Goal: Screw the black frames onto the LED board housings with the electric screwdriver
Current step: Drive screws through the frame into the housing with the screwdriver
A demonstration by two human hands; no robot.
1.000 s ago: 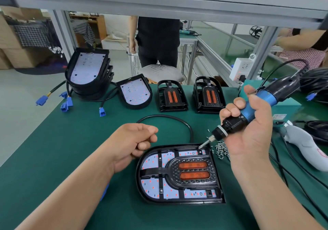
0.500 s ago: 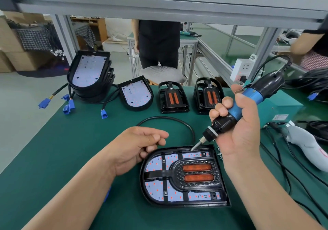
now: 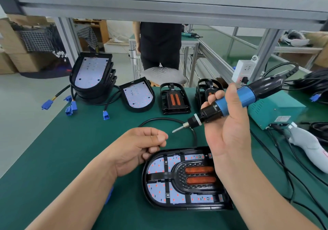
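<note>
Housing [image 3: 177, 206]: flat on the table [image 3: 71, 158], black frame [image 3: 179, 173] seated in it, rounded end to the left.
Electric screwdriver [image 3: 230, 103]: gripped by the right hand [image 3: 229, 123] above the housing's far edge — long axis slanted, bit pointing down-left, clear of the frame.
Left hand [image 3: 140, 146]: at the housing's far-left corner — fingers curled, nothing seen in them.

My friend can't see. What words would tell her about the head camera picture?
A person's right hand holds a blue and black electric screwdriver, its tip in the air above a green table. The curled left hand lies beside a black lamp housing with a frame over its LED board.
</note>
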